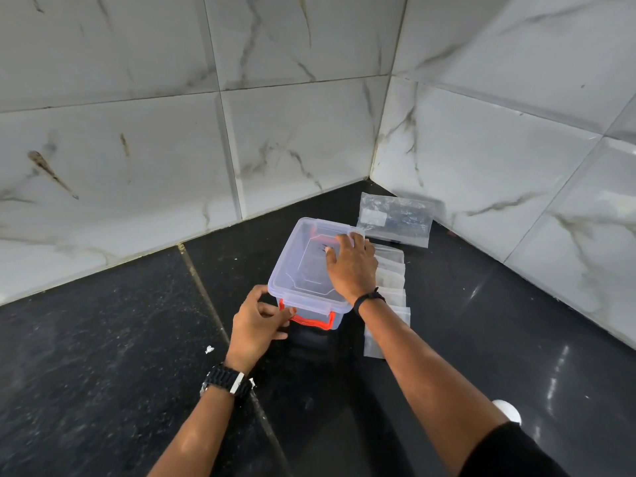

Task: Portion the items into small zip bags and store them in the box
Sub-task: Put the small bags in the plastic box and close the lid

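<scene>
1. Box (311, 270): clear, lid on, orange latch facing the person, on the dark table in the wall corner, long axis running away from them.
2. Left hand (256, 321) curls its fingers round the near left corner.
3. Right hand (351, 266) rests flat, fingers spread, on the lid.
4. Small zip bags (392, 287) lie in a row just right of the box, nearest the right hand.

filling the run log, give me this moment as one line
left hand grips box corner | right hand flat on lid | small zip bags beside box
</scene>
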